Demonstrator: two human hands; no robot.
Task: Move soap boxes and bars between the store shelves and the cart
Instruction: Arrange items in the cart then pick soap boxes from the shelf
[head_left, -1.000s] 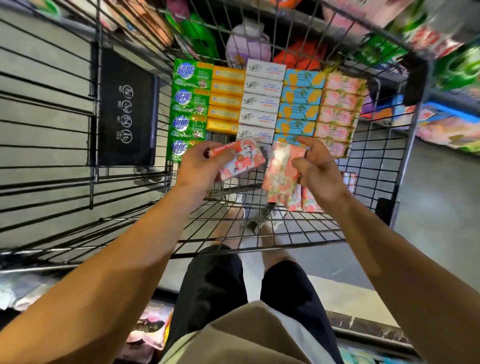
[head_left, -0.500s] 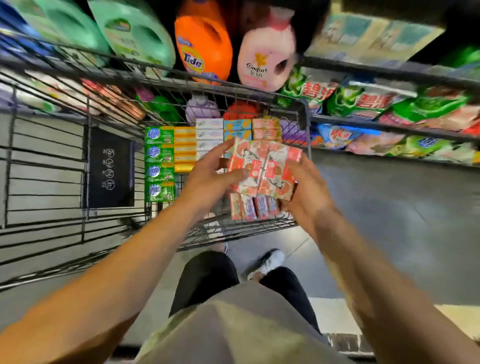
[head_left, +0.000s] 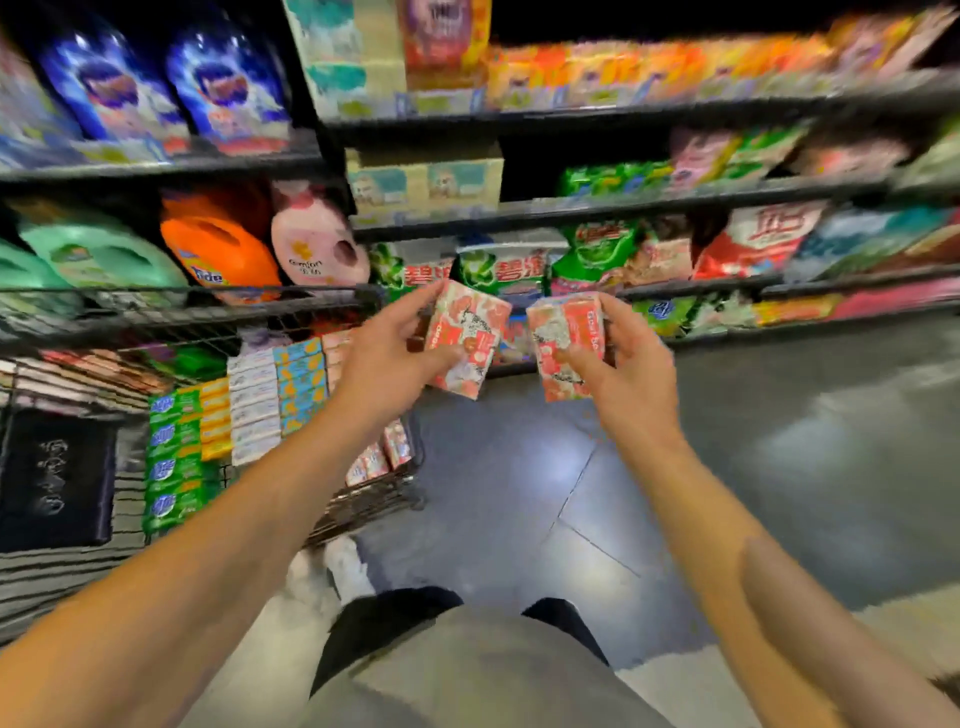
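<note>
Two soap packs (head_left: 466, 339) (head_left: 567, 347), one per hand (head_left: 387, 358) (head_left: 626, 374)

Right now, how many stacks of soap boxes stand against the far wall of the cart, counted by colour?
Green stack: 1
Yellow stack: 1
White stack: 1
Blue stack: 1
Pink stack, partly hidden by the left arm: 1
Total: 5
</note>
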